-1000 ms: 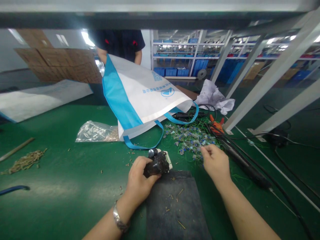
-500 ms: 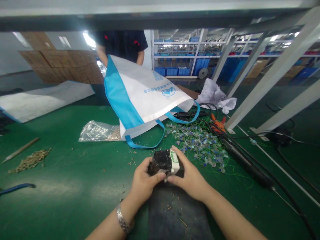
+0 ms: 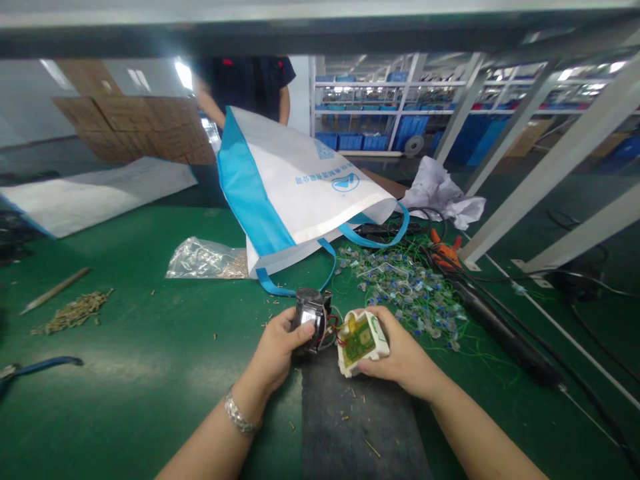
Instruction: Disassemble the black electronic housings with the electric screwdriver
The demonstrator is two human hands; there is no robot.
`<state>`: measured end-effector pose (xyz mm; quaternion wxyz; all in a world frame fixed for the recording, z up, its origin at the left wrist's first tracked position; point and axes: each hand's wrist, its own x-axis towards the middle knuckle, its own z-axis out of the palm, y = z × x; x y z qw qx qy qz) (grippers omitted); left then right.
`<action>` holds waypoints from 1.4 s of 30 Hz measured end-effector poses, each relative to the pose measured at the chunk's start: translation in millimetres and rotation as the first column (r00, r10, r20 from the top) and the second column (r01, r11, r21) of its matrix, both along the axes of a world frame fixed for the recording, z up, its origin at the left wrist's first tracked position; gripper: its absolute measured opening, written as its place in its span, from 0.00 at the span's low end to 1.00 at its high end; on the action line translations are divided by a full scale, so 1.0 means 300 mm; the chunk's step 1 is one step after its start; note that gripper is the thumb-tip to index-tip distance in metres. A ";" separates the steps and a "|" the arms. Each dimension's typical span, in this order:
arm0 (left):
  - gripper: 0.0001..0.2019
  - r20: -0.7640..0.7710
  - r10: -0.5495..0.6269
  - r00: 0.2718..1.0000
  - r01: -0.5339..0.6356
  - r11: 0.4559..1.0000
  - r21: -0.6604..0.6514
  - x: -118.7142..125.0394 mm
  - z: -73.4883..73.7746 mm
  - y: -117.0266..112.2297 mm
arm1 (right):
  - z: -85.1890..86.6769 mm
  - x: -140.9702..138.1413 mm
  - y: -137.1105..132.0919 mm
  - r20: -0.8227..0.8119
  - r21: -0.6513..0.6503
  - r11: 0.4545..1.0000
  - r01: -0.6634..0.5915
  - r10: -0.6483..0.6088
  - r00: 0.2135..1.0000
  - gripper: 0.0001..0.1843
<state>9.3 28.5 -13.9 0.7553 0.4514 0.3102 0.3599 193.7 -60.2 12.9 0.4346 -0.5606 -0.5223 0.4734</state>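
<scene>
Green tabletop [image 3: 150,393] | black mat [image 3: 340,450] | hands [image 3: 275,350] — opened device [image 3: 313,307] | shelving [image 3: 313,100] — blue bins [image 3: 350,141]

A white fabric bag with sky-blue trim [image 3: 305,177] has a clear plastic pouch [image 3: 197,259] just left of it and crumpled white paper [image 3: 440,192] near its right end. Beyond are brown cardboard boxes [image 3: 145,128] and white metal shelving [image 3: 370,84] holding blue plastic bins [image 3: 350,142].

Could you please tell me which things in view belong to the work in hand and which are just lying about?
In the work:
black motor-like unit, in the left hand
white housing with circuit board, in the right hand
wires between them
dark mat below, probably

Apparently not in use:
blue-and-white tote bag
crumpled white paper
clear plastic bag
blue-handled tool
</scene>
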 end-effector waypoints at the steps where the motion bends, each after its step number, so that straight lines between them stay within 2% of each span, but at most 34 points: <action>1: 0.19 0.035 -0.013 0.999 0.014 0.999 -0.044 0.000 0.002 -0.001 | 0.001 0.006 -0.003 -0.027 -0.005 0.999 -0.034 0.034 0.999 0.32; 4: 0.17 0.089 -0.026 0.996 0.040 0.987 -0.155 0.000 0.004 -0.004 | 0.013 0.036 -0.016 -0.041 -0.029 0.990 -0.137 0.136 0.990 0.32; 7: 0.16 0.090 -0.035 0.995 0.053 0.977 -0.208 0.005 -0.001 -0.009 | 0.038 0.084 -0.036 0.175 -0.122 0.963 -0.240 0.258 0.950 0.35; 9: 0.16 0.085 -0.055 0.995 0.073 0.972 -0.224 0.012 -0.004 -0.017 | 0.059 0.108 -0.045 0.328 -0.160 0.956 -0.248 0.288 0.900 0.39; 11: 0.16 0.084 -0.073 0.994 0.091 0.969 -0.228 0.022 -0.005 -0.027 | 0.077 0.105 -0.040 0.401 -0.095 0.980 -0.176 0.200 0.894 0.36; 14: 0.16 0.102 -0.082 0.991 0.100 0.976 -0.192 0.034 -0.001 -0.045 | 0.087 0.039 -0.008 0.406 0.065 0.998 -0.015 -0.013 0.914 0.17; 18: 0.17 0.088 -0.084 0.993 0.092 0.991 -0.099 0.036 0.001 -0.057 | 0.072 -0.082 0.047 0.223 0.112 0.986 0.125 -0.147 0.964 0.05; 21: 0.18 0.054 -0.085 0.995 0.087 0.996 -0.026 0.030 -0.002 -0.052 | 0.063 -0.109 0.067 0.004 0.086 0.973 0.216 -0.217 0.976 0.07; 23: 0.19 0.031 -0.089 0.996 0.088 0.996 0.014 0.021 -0.003 -0.041 | 0.064 -0.088 0.066 -0.154 0.049 0.963 0.265 -0.255 0.955 0.11; 27: 0.19 -0.054 -0.066 0.996 0.071 0.993 0.099 -0.008 0.007 -0.010 | 0.071 -0.003 0.036 -0.425 -0.067 0.939 0.337 -0.333 0.842 0.18; 30: 0.18 -0.173 -0.032 0.984 0.064 0.981 0.185 -0.027 0.019 0.011 | 0.059 0.054 0.001 -0.485 -0.175 0.921 0.348 -0.389 0.784 0.19; 34: 0.18 -0.394 0.017 0.919 0.111 0.947 0.301 -0.036 0.023 0.032 | 0.016 0.080 -0.028 -0.482 -0.297 0.913 0.280 -0.397 0.782 0.19; 37: 0.17 -0.558 0.082 0.826 0.178 0.901 0.397 -0.036 0.012 0.039 | -0.013 0.057 -0.034 -0.488 -0.333 0.920 0.206 -0.355 0.798 0.19; 39: 0.16 -0.600 0.238 0.764 0.161 0.829 0.535 -0.036 0.003 0.032 | -0.024 0.032 -0.037 -0.501 -0.334 0.929 0.157 -0.316 0.806 0.19; 40: 0.15 -0.568 0.358 0.741 0.130 0.754 0.644 -0.034 0.001 0.023 | -0.027 0.019 -0.040 -0.510 -0.328 0.935 0.137 -0.297 0.807 0.18; 42: 0.11 -0.418 0.527 0.740 0.107 0.521 0.847 -0.027 0.006 -0.008 | -0.029 -0.004 -0.048 -0.531 -0.308 0.946 0.105 -0.262 0.806 0.18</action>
